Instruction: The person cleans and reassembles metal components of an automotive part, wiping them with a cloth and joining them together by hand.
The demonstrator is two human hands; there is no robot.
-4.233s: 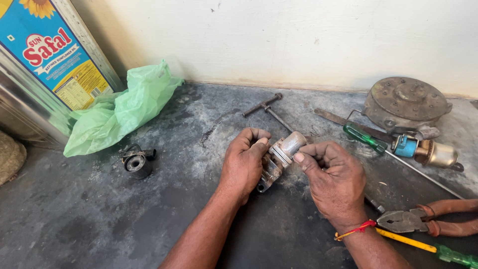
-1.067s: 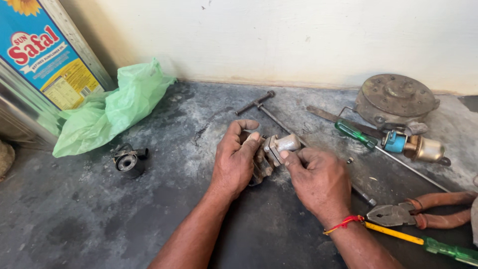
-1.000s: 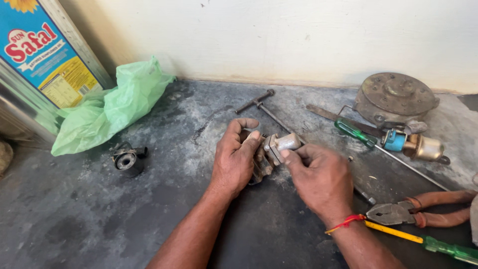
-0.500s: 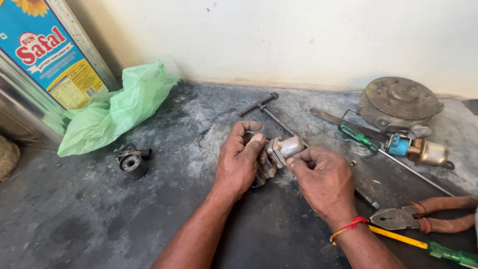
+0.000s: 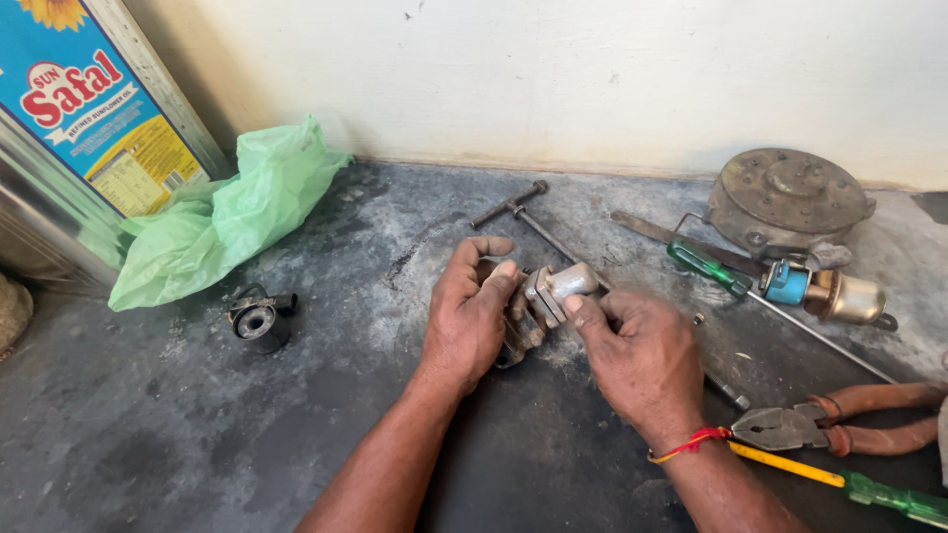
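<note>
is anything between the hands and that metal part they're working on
Nothing visible is. The left hand wraps the darker end of the metal part and the right hand pinches its silvery cylindrical end, both in direct contact. The T-handle tool lies behind it on the floor.

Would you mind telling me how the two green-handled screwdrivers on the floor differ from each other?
The upper screwdriver has a dark green handle and lies near the round metal housing; the lower screwdriver has a paler, see-through green handle and lies below the pliers. The upper one shows a bare grey shaft, the lower one a yellow shaft. Both lie flat on the floor, untouched, right of the right hand.
</note>
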